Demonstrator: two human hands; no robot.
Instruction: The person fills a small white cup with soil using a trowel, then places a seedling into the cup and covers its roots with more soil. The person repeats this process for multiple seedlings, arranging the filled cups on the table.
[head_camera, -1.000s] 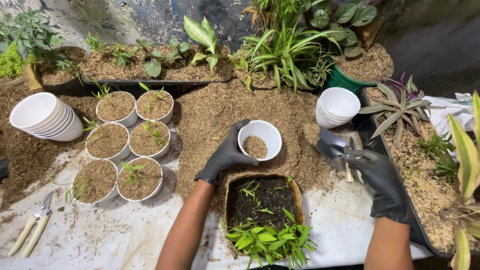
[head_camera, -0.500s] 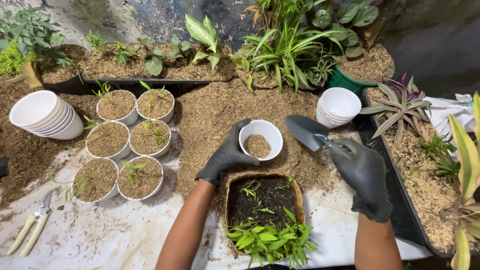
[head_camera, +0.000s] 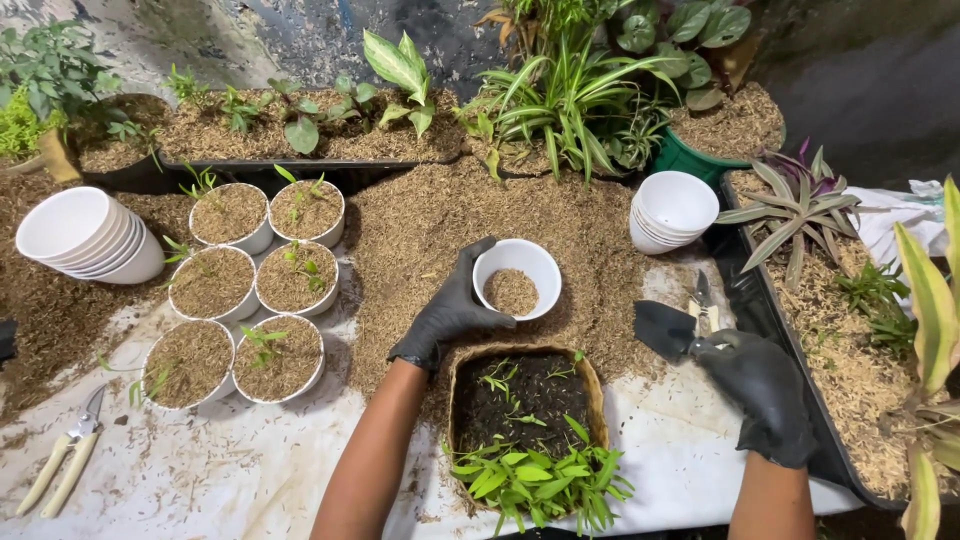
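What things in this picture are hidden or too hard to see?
Head view:
- Trowel handle: hidden inside the right hand.
- White cup: near side covered by the left hand.
- Small tool behind the trowel: too small to identify.
- Basket front: hidden by leafy seedlings.

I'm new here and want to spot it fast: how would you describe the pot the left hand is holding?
In the middle of the husk-strewn table, above the woven basket, sits a white pot. Only this pot is gripped by the gloved left hand and barely filled, without a seedling.
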